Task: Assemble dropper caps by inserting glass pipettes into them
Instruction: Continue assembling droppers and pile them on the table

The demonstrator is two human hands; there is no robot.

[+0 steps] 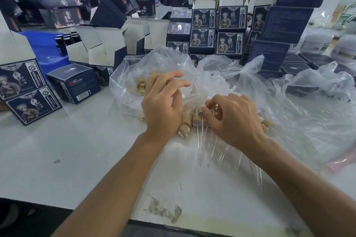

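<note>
My right hand [234,119] hovered low over the white worktop [77,150], its thumb and forefinger pinched on the tan, wood-look dropper cap [201,110] of a finished piece, whose clear glass pipette [201,134] ran from the cap back toward me. That was the line I judged the next move to depend on: cap away from me, glass tip toward my body, lying alongside the row of assembled droppers [217,148] already set on the worktop with their long axes the same way. My right hand was the nearer one to that row.

My left hand [163,106] was released, fingers loosely spread and holding nothing, stretched toward the crumpled clear plastic bag of loose tan caps [141,85] just beyond it. A few more caps [184,127] lay between my two hands, close under the left palm.

Much was hard to read. My right fingers covered most of the pinched cap, so I could not tell whether the pipette was fully seated. The glass tubes nearly vanished against the pale worktop, and I could not count them. A second clear bag [231,75] farther back showed nothing I could make out inside.
</note>
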